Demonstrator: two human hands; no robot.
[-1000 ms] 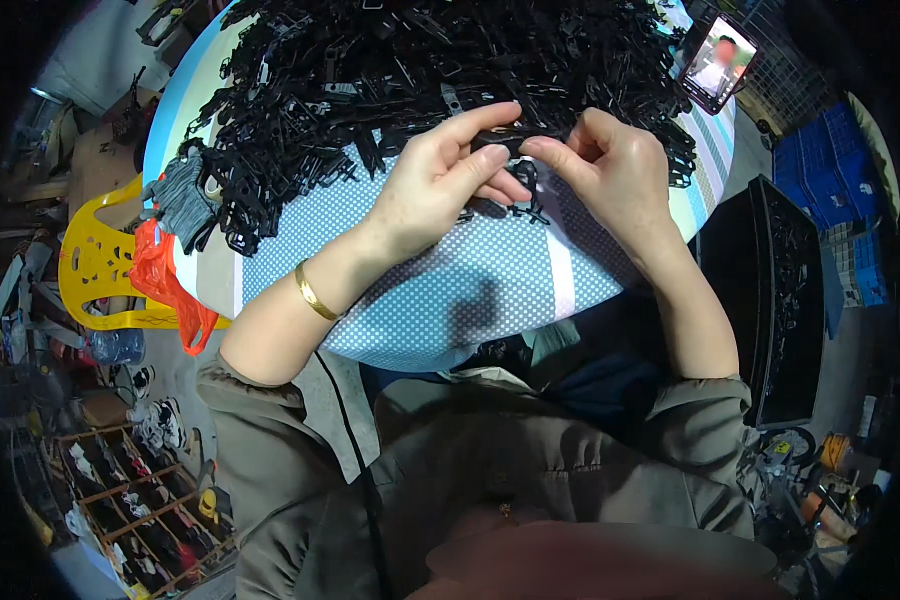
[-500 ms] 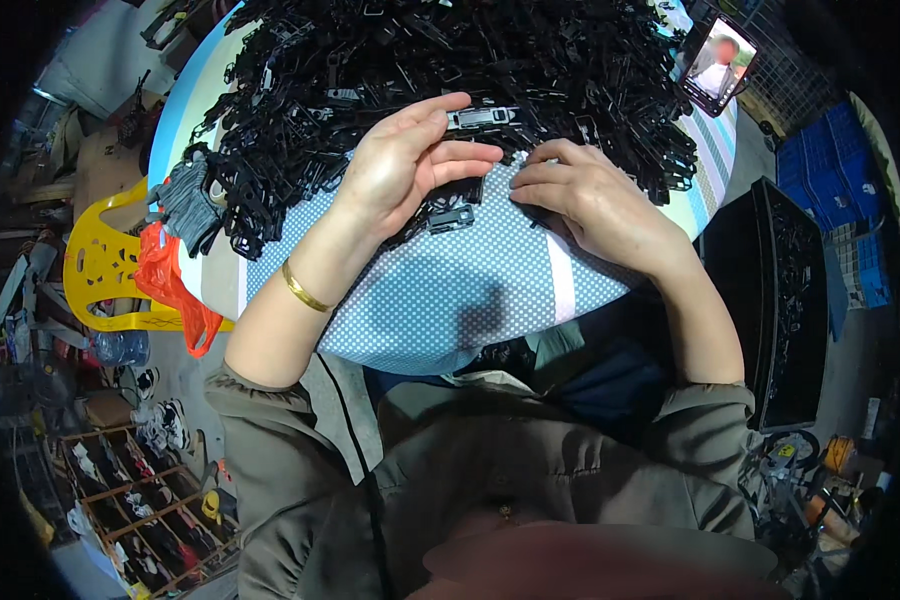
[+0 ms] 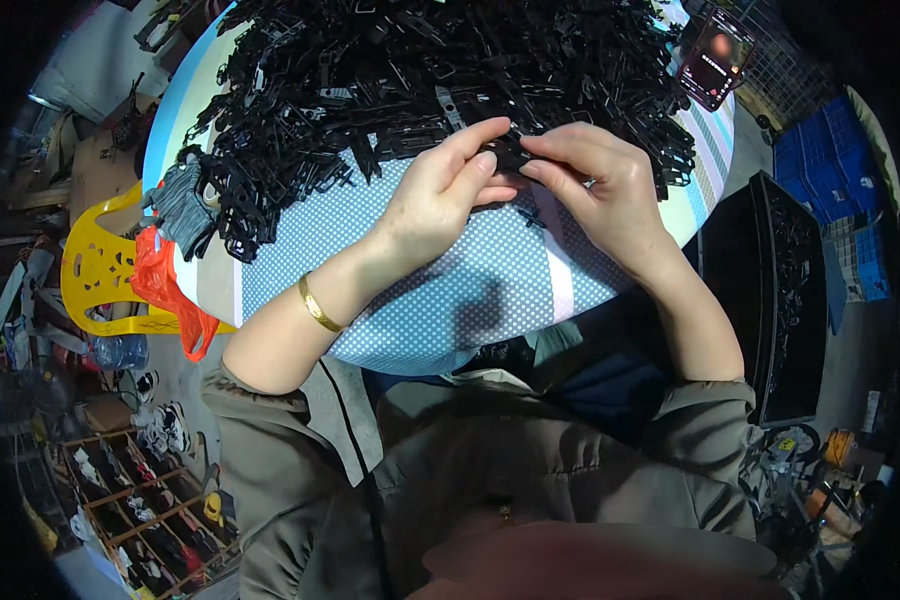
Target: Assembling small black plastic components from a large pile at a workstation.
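Note:
A large heap of small black plastic parts (image 3: 370,80), some shaped like clips, covers the far part of a cloth-covered round table (image 3: 390,310). At the heap's near edge my two hands meet over a small black plastic part (image 3: 511,154). My left hand (image 3: 448,185), below a gold bangle on the wrist, has its thumb and fingers closed around one end. From the other side, my right hand (image 3: 608,180) pinches the part between thumb and forefinger. Fingers hide much of its shape. Another small dark piece (image 3: 532,216) lies on the dotted cloth below my hands.
A phone (image 3: 716,60) stands at the table's far right. Grey gloves (image 3: 182,205) and a red plastic bag (image 3: 165,285) hang at the left edge, beside a yellow chair (image 3: 95,265). To the right are a black bin (image 3: 790,300) and blue crates (image 3: 830,160).
My left hand has moved right and its spread fingers have closed. My right hand has turned and lifted slightly, and both now hold one black part. The phone's screen shows a different picture.

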